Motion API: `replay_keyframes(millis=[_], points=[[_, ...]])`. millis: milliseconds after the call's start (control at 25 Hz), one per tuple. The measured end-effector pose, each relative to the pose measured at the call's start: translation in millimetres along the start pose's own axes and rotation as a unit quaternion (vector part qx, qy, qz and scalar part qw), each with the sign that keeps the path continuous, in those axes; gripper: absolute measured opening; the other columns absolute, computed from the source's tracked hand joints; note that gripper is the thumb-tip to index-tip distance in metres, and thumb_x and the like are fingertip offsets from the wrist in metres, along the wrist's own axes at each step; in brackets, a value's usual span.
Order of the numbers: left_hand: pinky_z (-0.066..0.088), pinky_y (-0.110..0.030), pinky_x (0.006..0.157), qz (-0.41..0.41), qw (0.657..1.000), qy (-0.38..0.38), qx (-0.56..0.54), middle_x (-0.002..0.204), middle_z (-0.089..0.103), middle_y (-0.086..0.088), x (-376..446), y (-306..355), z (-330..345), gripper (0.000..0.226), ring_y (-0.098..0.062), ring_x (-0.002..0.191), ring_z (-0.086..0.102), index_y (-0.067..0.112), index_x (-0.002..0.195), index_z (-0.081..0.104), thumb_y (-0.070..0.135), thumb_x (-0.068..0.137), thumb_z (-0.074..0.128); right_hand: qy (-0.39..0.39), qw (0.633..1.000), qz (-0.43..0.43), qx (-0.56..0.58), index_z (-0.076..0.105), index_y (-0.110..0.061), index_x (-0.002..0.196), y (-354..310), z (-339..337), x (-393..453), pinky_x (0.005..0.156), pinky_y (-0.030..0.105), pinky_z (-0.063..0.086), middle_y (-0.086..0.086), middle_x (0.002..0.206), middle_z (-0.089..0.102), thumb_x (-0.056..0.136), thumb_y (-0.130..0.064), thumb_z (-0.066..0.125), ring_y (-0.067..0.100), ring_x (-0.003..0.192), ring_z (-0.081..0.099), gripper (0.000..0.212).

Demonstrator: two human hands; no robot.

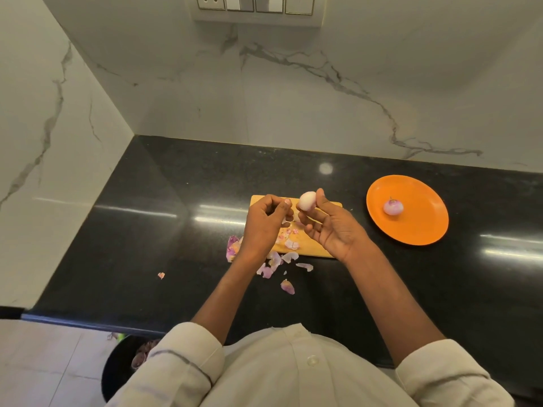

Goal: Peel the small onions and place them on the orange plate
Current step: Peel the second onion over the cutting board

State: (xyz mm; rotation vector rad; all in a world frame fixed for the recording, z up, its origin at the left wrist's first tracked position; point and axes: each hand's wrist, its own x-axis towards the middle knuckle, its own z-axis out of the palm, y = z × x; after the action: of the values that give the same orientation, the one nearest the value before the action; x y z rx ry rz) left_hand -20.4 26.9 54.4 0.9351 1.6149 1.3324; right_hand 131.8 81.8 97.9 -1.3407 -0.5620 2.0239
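- Onion (307, 200), pale and peeled, is held up above the far edge of the board (311, 248), pinched between the thumb and fingertips of the right hand (332, 227).
- Right hand's palm faces left and up; its lower fingers curl loosely under the onion.
- Left hand (266, 218) sits just left of the onion, fingers curled inward with thumb and fingertips brought together; whether a scrap of skin is pinched between them I cannot tell.
- The two hands are close, nearly touching at the fingertips, both over the board.
- Plate (417, 230), orange, lies on the counter (147, 245) well to the right of the board, apart from both hands.
- A second onion (393, 207), purplish with a short stem end up, rests on the plate left of its centre.
- Peels (271, 267), pink and purple, are scattered on the near part of the board and on the counter in front of it; one lone scrap (161, 275) lies further left.
- The counter is black and glossy, backed by white marble walls (293, 98) with grey veins.
- A switch panel (255, 4) is on the wall at the top.
- A dark bin (120, 368) stands on the floor below the counter edge at lower left, with some peels inside.
- The person wears a light shirt with sleeves (188, 356) rolled to the elbows.
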Motion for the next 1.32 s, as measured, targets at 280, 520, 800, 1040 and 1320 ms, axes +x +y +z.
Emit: replay_keyframes(millis=[280, 520, 800, 1040, 1320], points=[[0.059, -0.022, 0.096, 0.029, 0.998, -0.048, 0.008, 0.122, 0.077, 0.001, -0.9, 5.1, 6.1, 0.032, -0.010, 0.115, 0.073, 0.014, 0.132, 0.072, 0.028, 0.104, 0.070, 0.005, 1.000, 0.001, -0.024, 0.072, -0.007, 0.116, 1.5, -1.5, 0.0, 0.079, 0.032, 0.062, 0.015, 0.110, 0.078, 0.091, -0.036, 0.079, 0.026, 0.099, 0.073, 0.040], [0.062, -0.035, 0.101, 0.047, 0.997, -0.063, -0.005, 0.122, 0.078, 0.000, -3.6, 8.2, 12.1, 0.032, -0.014, 0.115, 0.074, 0.013, 0.133, 0.073, 0.024, 0.104, 0.071, 0.033, 0.990, -0.046, -0.129, 0.070, -0.010, 0.114, 0.4, -0.5, -1.9, 0.073, 0.030, 0.061, 0.013, 0.107, 0.079, 0.091, -0.046, 0.077, 0.025, 0.091, 0.076, 0.043], [0.063, -0.029, 0.096, 0.069, 0.997, -0.038, -0.015, 0.120, 0.080, -0.002, -5.9, 12.4, 16.5, 0.031, -0.013, 0.112, 0.076, 0.011, 0.131, 0.076, 0.018, 0.101, 0.074, 0.037, 0.986, -0.064, -0.151, 0.063, -0.012, 0.103, -2.0, -1.5, -1.1, 0.072, 0.032, 0.062, 0.010, 0.100, 0.079, 0.090, -0.046, 0.079, 0.026, 0.087, 0.076, 0.040], [0.065, -0.036, 0.094, 0.073, 0.997, -0.004, -0.010, 0.116, 0.080, -0.006, -4.8, 9.6, 17.3, 0.026, -0.017, 0.109, 0.077, 0.007, 0.128, 0.076, 0.018, 0.108, 0.063, 0.021, 0.997, -0.022, -0.069, 0.070, -0.008, 0.111, -1.0, 0.9, -2.5, 0.085, 0.038, 0.063, 0.019, 0.107, 0.078, 0.089, -0.033, 0.082, 0.029, 0.095, 0.074, 0.035], [0.064, -0.030, 0.095, 0.105, 0.993, 0.014, 0.054, 0.117, 0.080, -0.001, -17.8, 9.2, 9.0, 0.029, -0.009, 0.107, 0.077, 0.013, 0.128, 0.077, 0.021, 0.101, 0.075, 0.016, 1.000, -0.026, 0.006, 0.076, -0.005, 0.112, 9.7, 1.0, -9.8, 0.091, 0.041, 0.064, 0.014, 0.107, 0.080, 0.094, -0.008, 0.076, 0.028, 0.100, 0.079, 0.019]])
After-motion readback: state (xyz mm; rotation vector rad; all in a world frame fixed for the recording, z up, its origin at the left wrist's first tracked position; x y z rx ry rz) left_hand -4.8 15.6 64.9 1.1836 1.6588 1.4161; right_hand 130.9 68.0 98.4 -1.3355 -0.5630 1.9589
